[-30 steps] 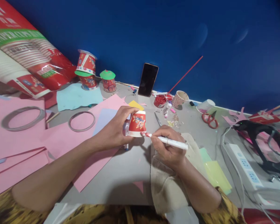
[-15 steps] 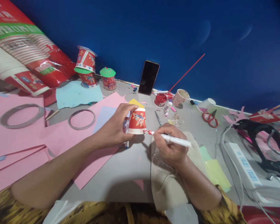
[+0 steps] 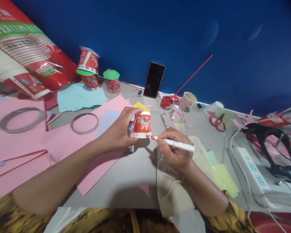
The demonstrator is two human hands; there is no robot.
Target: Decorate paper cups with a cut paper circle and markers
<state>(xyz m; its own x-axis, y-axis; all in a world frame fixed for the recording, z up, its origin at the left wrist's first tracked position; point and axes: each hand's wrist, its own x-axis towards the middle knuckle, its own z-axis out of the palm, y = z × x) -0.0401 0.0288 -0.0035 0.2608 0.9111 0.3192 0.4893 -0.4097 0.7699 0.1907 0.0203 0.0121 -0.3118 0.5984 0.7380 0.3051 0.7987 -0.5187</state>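
Upside down in my left hand (image 3: 121, 129) is a red paper cup (image 3: 142, 124) with a cartoon print, thumb and fingers gripping its base and rim. A second marker (image 3: 131, 149), white with a blue end, shows behind the cup beside that hand's fingers; whether the hand also grips it I cannot tell. My right hand (image 3: 176, 150) pinches a white marker (image 3: 181, 145) whose red tip meets the white band near the cup's rim. A beige cloth (image 3: 169, 194) lies under my right wrist.
Pink paper sheets (image 3: 72, 142) and tape rolls (image 3: 84, 123) lie to the left, near decorated cups (image 3: 112, 81). A phone (image 3: 154, 80) leans on the blue wall. Red-handled scissors (image 3: 217, 122), a power strip (image 3: 253, 168) and a black stand (image 3: 269, 145) are to the right.
My right hand and its marker have shifted slightly left along the cup's white band, where a red mark shows. The cup stays in my left hand, nearly still.
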